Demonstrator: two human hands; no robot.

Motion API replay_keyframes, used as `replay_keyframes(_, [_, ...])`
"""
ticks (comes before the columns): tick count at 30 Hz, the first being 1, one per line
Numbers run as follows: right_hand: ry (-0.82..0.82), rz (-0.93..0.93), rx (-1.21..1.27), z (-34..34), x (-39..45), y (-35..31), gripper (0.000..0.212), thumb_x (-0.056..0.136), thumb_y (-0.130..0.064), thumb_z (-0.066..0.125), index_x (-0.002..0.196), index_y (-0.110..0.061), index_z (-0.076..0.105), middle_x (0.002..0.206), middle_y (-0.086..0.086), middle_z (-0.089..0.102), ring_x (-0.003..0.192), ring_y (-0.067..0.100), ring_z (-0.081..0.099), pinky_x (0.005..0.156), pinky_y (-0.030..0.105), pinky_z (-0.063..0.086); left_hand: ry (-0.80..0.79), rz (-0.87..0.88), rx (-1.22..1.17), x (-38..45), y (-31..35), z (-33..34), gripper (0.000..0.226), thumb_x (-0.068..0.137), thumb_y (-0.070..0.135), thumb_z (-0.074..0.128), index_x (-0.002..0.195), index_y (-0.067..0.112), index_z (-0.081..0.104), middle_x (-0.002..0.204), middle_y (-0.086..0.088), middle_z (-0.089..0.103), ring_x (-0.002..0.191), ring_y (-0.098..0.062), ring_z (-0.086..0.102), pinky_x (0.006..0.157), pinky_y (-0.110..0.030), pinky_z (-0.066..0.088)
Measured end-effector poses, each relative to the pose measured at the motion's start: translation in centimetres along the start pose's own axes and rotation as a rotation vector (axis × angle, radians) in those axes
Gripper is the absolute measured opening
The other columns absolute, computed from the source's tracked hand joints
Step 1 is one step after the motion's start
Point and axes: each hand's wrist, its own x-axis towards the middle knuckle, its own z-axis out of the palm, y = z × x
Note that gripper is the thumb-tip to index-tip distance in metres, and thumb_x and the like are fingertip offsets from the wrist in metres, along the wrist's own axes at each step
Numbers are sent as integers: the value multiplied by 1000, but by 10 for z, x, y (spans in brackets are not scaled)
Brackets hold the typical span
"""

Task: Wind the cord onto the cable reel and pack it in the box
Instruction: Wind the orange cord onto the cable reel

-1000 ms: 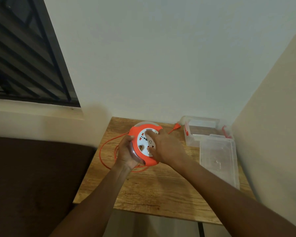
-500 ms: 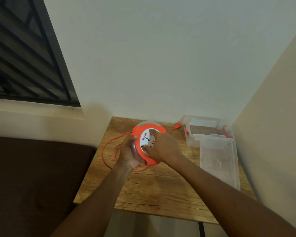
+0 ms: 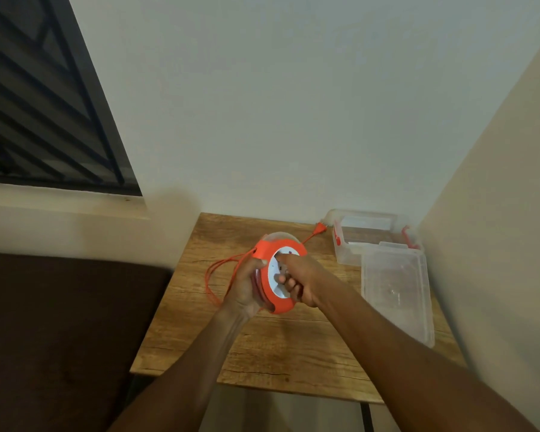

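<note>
The orange cable reel (image 3: 270,299) with a white socket face is held up above the wooden table (image 3: 281,353), tilted on edge. My left hand (image 3: 247,285) grips its left rim from behind. My right hand (image 3: 303,280) is on the white face, fingers curled at its centre. Loose orange cord (image 3: 219,275) loops out to the left of the reel. The orange plug (image 3: 319,228) lies at the table's back edge. The clear plastic box (image 3: 340,244) with red clips stands open at the back right.
The clear box lid (image 3: 396,291) lies flat in front of the box along the right wall. A dark brown surface (image 3: 60,322) sits left of the table. A barred window (image 3: 38,104) is at the upper left.
The reel has tipped more onto its edge, its face turned further to the right. My right hand has shifted across the white face. The loose cord loops at the left look smaller.
</note>
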Motion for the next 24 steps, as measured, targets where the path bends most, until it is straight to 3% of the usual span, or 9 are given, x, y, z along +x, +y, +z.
replay_keyframes(2, [81, -200, -209, 0, -3, 7, 41, 96, -45, 54, 87, -6, 65, 59, 8, 63, 41, 13, 49, 41, 24, 41, 40, 20, -32, 1, 5, -5, 45, 71, 33, 71, 106, 7, 81, 99, -16, 78, 90, -31, 76, 78, -41, 61])
replay_keyframes(4, [256, -532, -611, -5, -4, 18, 36, 89, -44, 60, 82, -8, 64, 71, 11, 68, 59, 20, 63, 57, 36, 53, 103, 26, -73, 4, 12, -10, 62, 64, 35, 76, 117, 4, 74, 115, -23, 72, 105, -39, 69, 89, -47, 54])
replay_keyframes(6, [387, -808, -994, -15, -10, 24, 37, 84, -40, 65, 110, -13, 63, 105, 9, 68, 90, 26, 65, 73, 40, 55, 154, 42, -79, 6, 20, -14, 56, 74, 35, 64, 121, 5, 71, 120, -23, 69, 108, -40, 66, 89, -48, 52])
replay_keyframes(8, [363, -947, -1191, -26, -11, 23, 61, 85, -38, 66, 140, -19, 48, 133, 10, 54, 109, 30, 61, 82, 42, 55, 166, 34, -83, 6, 26, -16, 45, 83, 34, 55, 114, 8, 75, 113, -20, 73, 101, -37, 71, 82, -44, 58])
replay_keyframes(11, [348, -989, -1333, -28, -10, 15, 73, 85, -44, 64, 150, -34, 32, 141, 8, 45, 114, 29, 59, 79, 40, 56, 161, 0, -55, 4, 27, -17, 44, 83, 35, 58, 113, 11, 78, 112, -18, 75, 101, -35, 71, 86, -46, 56])
replay_keyframes(14, [373, -935, -1396, -20, -10, 8, 66, 88, -58, 55, 149, -42, 32, 143, 11, 45, 115, 31, 60, 83, 41, 55, 136, -16, -42, 2, 26, -14, 48, 77, 35, 66, 116, 9, 77, 112, -18, 74, 99, -34, 72, 85, -46, 56])
replay_keyframes(17, [497, -944, -1515, -13, -11, 3, 61, 90, -62, 50, 146, -41, 37, 137, 10, 57, 108, 30, 64, 83, 41, 52, 89, -46, -50, 2, 24, -12, 55, 67, 38, 78, 115, 11, 78, 112, -16, 74, 96, -31, 75, 80, -43, 60])
replay_keyframes(21, [470, -867, -1574, -2, -7, 2, 71, 90, -55, 57, 153, -37, 28, 131, 5, 65, 103, 28, 68, 68, 34, 53, 44, -9, -71, 3, 22, -12, 65, 71, 39, 76, 128, 8, 71, 125, -21, 71, 113, -38, 69, 96, -54, 54])
replay_keyframes(24, [495, -878, -1546, 4, -3, 0, 70, 89, -46, 62, 151, -32, 33, 125, 4, 68, 98, 27, 69, 70, 36, 56, 35, -3, -108, 5, 22, -12, 67, 70, 39, 77, 129, 7, 70, 126, -22, 70, 114, -40, 69, 94, -56, 54])
